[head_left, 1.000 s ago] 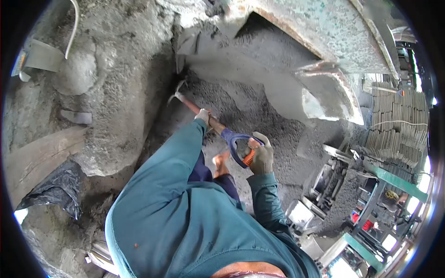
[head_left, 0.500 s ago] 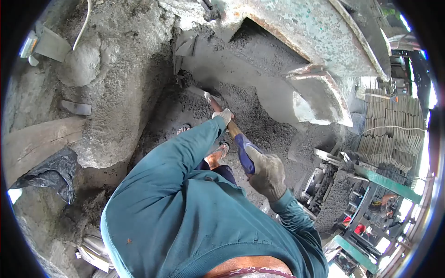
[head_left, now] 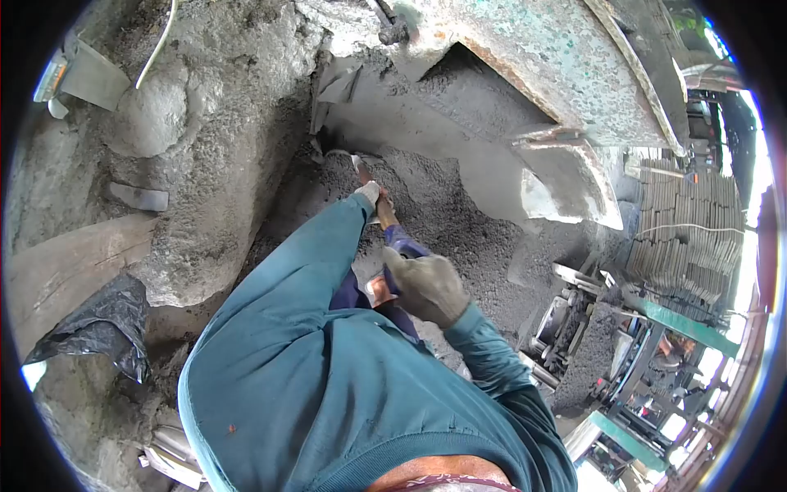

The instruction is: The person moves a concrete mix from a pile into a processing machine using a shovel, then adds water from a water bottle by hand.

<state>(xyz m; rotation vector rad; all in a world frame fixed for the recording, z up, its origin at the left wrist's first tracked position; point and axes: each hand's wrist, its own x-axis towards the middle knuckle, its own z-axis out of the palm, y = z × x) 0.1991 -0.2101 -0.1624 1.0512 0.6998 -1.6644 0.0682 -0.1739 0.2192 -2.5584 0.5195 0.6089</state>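
A shovel [head_left: 388, 216] with a wooden shaft and a blue-purple handle reaches away from my body toward the heap. My left hand [head_left: 370, 193], in a light glove, is wrapped round the lower shaft. Near the handle end, my right hand [head_left: 426, 287] in a grey glove is closed on the grip. The blade is mostly hidden, its upper part showing by the edge of the dark grey gravelly mix [head_left: 434, 193]. Beyond the mix lies a smooth grey sloping surface [head_left: 410, 123].
A rough concrete mass [head_left: 205, 164] rises at the left, with a black plastic sheet [head_left: 98, 324] below it. A worn metal hopper [head_left: 557, 61] overhangs the upper right. Stacked flat slabs [head_left: 684, 230] and a green-framed machine [head_left: 689, 328] stand at the right.
Both hands and the shovel have moved left and a little away from my body, toward the far edge of the mix. My right forearm has also swung left.
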